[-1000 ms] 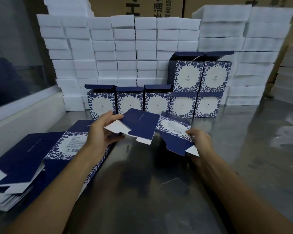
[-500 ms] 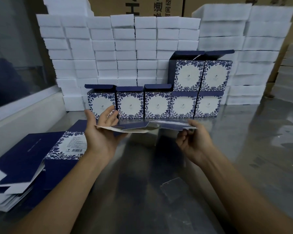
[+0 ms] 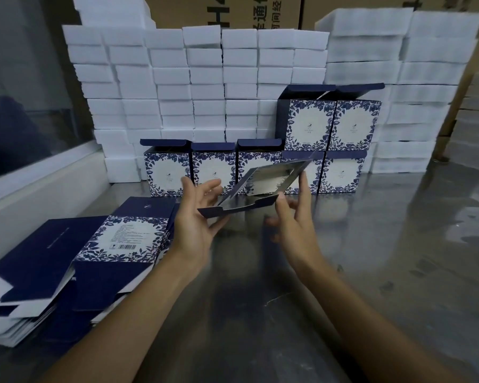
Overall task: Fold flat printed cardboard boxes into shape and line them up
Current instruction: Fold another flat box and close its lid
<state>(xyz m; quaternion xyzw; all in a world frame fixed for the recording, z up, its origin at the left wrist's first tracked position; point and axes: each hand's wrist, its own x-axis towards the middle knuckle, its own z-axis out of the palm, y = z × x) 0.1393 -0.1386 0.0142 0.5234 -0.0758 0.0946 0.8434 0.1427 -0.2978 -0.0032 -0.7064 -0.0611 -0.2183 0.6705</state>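
While it is being opened above the counter (image 3: 371, 258), the flat box (image 3: 260, 186) is held between both hands, its long side slanting up to the right. It is pinched by the left hand (image 3: 197, 217) and the right hand (image 3: 293, 217), equally near.

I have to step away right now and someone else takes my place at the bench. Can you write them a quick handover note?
Left hand and right hand: each holds one end of a box blank, half opened in the air above the steel table.
Done: seven folded boxes stand lined up against the white foam blocks, five below, two on top at the right.
Left: finish this box, set it in line, then work through the flat stack at the left.
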